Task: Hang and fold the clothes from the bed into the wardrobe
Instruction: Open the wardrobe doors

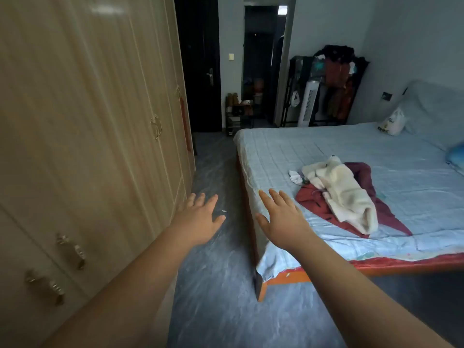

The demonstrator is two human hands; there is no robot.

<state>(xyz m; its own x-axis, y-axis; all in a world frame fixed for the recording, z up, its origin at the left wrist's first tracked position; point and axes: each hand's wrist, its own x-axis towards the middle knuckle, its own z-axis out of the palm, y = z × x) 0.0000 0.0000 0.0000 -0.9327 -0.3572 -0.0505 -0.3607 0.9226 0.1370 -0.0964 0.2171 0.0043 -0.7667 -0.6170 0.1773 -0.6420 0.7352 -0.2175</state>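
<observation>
Head | left hand (200, 218) spread wide | right hand (282, 218) spread wide | pillow (392, 121) print unreadable

Glossy wood-grain wardrobe (88, 121), brassy metal handles (71, 250), fleecy cream garment (344, 194), quilted cloth bedsheet (326, 146)

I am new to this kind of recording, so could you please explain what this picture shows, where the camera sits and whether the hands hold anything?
There is no machine here. The single picture comes from a wide-angle camera worn on a person's head, looking forward and down. The two bare arms reaching out are that person's own. The left hand and the right hand are both open, fingers straight, and hold nothing. On the left stands the wardrobe, its doors closed. On the right is the bed, where a cream garment lies on a dark red garment, not yet picked up.
</observation>
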